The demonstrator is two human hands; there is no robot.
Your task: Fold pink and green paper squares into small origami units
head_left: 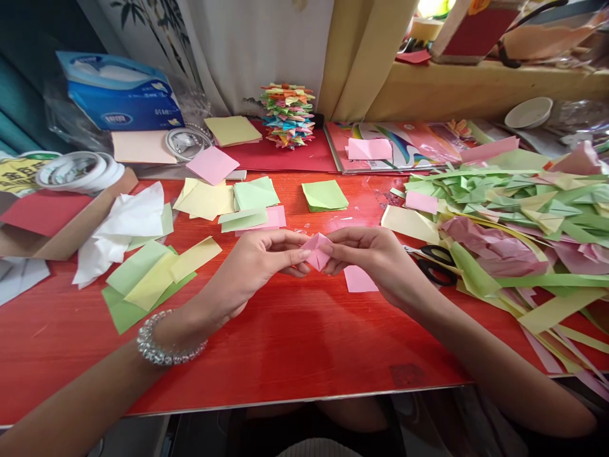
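Observation:
Between my two hands, above the red table, is a small piece of folded pink paper (318, 251) with creases meeting near its middle. My left hand (266, 257) pinches its left side with thumb and fingers. The right side is pinched by my right hand (364, 254). Under my right hand a pink paper square (360, 279) lies on the table, partly covered. Just beyond the hands sits a stack of green paper squares (325, 195). Black-handled scissors (435, 263) lie right of my right hand, their blades partly hidden.
A heap of green, yellow and pink paper strips (514, 222) covers the right side. Loose green and yellow sheets (152, 276) lie left, near white tissue (124, 222) and a cardboard box (95, 216). A multicoloured folded-paper tower (288, 117) stands at the back.

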